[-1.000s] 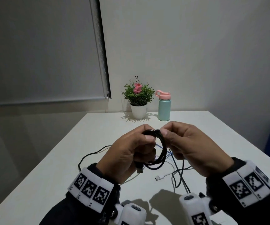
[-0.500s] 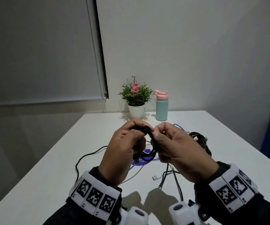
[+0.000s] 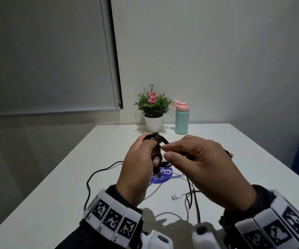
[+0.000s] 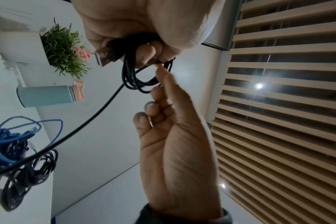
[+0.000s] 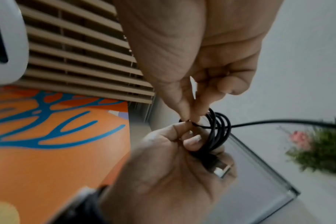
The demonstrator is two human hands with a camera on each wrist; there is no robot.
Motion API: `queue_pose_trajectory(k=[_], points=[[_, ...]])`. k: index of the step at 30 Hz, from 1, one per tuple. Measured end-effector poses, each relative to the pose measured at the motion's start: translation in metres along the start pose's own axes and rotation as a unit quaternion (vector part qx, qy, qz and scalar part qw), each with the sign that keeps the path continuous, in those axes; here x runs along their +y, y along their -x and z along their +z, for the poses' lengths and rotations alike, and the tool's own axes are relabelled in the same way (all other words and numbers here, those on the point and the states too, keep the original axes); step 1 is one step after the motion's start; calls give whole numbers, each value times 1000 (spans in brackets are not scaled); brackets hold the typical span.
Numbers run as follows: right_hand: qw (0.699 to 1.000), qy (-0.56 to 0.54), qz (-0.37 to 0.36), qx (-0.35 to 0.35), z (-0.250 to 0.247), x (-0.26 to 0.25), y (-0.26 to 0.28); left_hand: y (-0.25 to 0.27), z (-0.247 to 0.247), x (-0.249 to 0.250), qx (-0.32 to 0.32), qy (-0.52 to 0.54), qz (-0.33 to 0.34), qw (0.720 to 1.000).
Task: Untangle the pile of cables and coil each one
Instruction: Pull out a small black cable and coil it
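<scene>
My left hand (image 3: 152, 153) grips a small coil of black cable (image 3: 156, 138) above the table, and the coil's USB plug (image 4: 105, 57) sticks out below the fingers. My right hand (image 3: 165, 150) pinches a strand of the same cable (image 5: 186, 120) at the coil's edge between thumb and forefinger, its other fingers loosely curled. The free length of the cable (image 4: 86, 121) runs down to the table. A tangle of blue cable (image 4: 13, 133) and black cable (image 4: 29, 166) lies there. A white cable with a USB plug (image 3: 176, 197) lies under my hands.
A potted plant (image 3: 153, 112) and a teal bottle with a pink lid (image 3: 181, 121) stand at the far edge of the white table (image 3: 55, 194). A purple round sticker (image 3: 163, 175) lies beneath the cables. One black cable (image 3: 89, 182) loops out to the left.
My right hand has shifted from holding the top of the coil to pinching one strand at its side. The coil now stands higher in my left hand.
</scene>
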State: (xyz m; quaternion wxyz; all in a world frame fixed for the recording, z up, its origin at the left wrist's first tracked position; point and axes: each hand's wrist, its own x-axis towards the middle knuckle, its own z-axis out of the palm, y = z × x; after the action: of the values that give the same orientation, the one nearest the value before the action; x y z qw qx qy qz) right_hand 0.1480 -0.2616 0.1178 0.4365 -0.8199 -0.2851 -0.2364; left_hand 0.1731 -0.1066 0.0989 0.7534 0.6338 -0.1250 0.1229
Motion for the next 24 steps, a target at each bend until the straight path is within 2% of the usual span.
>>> queue_pose_trajectory(k=[3,5,7,11,13,15,17,19,21,23,24], points=[[989,146,10,21,2,5,-1,-1,3,-4,-32,62,-32,997],[975,222,26,-21,6,6,0,-1,2,-7,-53,91,-56,993],[973,218,51,-54,7,5,0,-1,-2,-7,-70,117,-77,988],[989,54,128,-58,4,15,-5,-2,-4,-1,-97,118,-104,983],[978,-90,184,-49,6,18,-6,-3,-4,2,-115,65,-98,986],[938,-255,233,-24,7,19,-7,-5,-6,4,-115,24,-70,991],[887,-377,268,3,0,20,-10,-7,-12,6,-148,6,-50,988],[874,-406,268,6,-10,23,-13,-6,-17,10,-203,10,-62,977],[886,-389,252,-21,-15,25,-14,-3,-17,13,-239,38,-112,964],[896,-373,237,-44,-16,25,-13,1,-11,10,-239,22,-136,961],[898,-375,225,-55,-17,25,-13,3,-7,8,-226,-24,-125,966]])
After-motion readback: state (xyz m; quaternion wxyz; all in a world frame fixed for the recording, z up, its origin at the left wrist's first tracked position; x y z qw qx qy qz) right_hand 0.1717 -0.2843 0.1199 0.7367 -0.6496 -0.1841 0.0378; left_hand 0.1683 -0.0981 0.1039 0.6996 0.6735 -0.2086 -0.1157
